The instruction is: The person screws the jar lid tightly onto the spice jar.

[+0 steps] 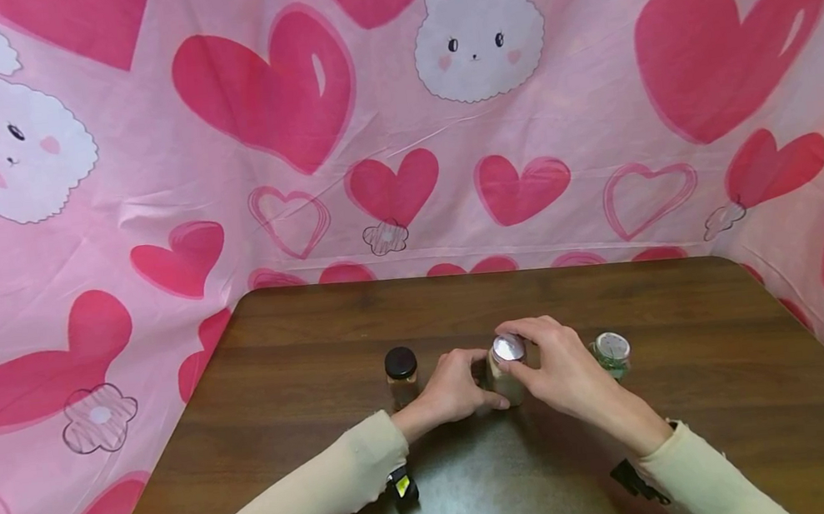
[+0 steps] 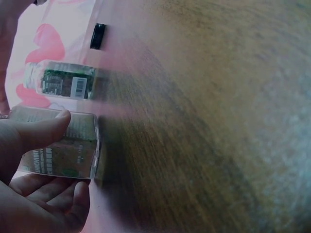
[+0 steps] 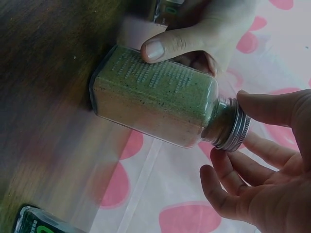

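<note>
In the head view, a square glass spice jar stands upright near the middle of the table, between the two hands. My left hand grips its body low down, thumb on one face and fingers on the opposite side. At the top, my right hand holds the silver screw lid between thumb and fingers. The lid sits on the jar's neck. Greenish-brown powder fills the jar, with printed text on its side.
Left of the left hand stands a jar with a black lid. A small glass jar with green contents is right of the right hand. A black lid rests on the table. Heart-patterned pink cloth hangs around the table.
</note>
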The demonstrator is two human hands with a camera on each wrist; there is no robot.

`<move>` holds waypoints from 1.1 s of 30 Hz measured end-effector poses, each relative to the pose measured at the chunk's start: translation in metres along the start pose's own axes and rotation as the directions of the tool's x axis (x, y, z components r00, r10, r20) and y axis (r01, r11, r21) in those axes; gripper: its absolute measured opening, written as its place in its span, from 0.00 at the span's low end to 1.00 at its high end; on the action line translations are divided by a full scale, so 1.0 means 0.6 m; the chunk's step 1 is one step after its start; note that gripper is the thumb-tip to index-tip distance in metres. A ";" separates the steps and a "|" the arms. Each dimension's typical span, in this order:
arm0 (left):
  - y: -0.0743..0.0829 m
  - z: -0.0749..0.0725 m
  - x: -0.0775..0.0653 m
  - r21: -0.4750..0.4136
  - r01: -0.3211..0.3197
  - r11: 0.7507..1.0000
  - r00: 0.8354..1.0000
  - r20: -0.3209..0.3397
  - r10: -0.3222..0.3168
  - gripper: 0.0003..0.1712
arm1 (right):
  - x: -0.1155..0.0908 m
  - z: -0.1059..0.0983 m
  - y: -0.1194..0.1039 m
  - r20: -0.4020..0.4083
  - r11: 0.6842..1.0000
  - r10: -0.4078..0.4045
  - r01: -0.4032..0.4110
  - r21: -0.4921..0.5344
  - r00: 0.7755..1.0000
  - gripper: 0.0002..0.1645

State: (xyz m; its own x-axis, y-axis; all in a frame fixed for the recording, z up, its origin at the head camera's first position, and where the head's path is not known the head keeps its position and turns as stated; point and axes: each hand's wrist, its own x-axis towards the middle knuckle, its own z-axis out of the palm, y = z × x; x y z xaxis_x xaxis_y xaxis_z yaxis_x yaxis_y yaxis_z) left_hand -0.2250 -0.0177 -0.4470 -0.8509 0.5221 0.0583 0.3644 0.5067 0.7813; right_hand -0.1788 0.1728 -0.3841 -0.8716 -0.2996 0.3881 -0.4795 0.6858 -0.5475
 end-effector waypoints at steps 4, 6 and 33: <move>0.000 0.000 -0.001 -0.009 0.001 1.000 1.000 -0.001 -0.001 0.35 | -0.001 0.001 0.001 -0.008 1.000 -0.004 0.004 0.000 1.000 0.23; 0.000 0.000 -0.001 -0.012 0.003 1.000 1.000 -0.001 -0.003 0.35 | -0.001 0.001 0.001 -0.011 1.000 -0.005 0.005 0.002 1.000 0.22; -0.003 0.002 0.002 0.009 -0.003 1.000 1.000 -0.013 0.003 0.33 | -0.007 0.003 0.009 -0.008 0.999 0.009 -0.008 0.038 1.000 0.37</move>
State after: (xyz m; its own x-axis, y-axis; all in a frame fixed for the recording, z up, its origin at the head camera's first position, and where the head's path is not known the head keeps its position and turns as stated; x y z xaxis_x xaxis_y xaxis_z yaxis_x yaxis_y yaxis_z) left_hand -0.2263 -0.0172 -0.4493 -0.8547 0.5145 0.0688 0.3704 0.5117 0.7753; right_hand -0.1778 0.1766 -0.3901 -0.8749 -0.2886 0.3890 -0.4758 0.6623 -0.5788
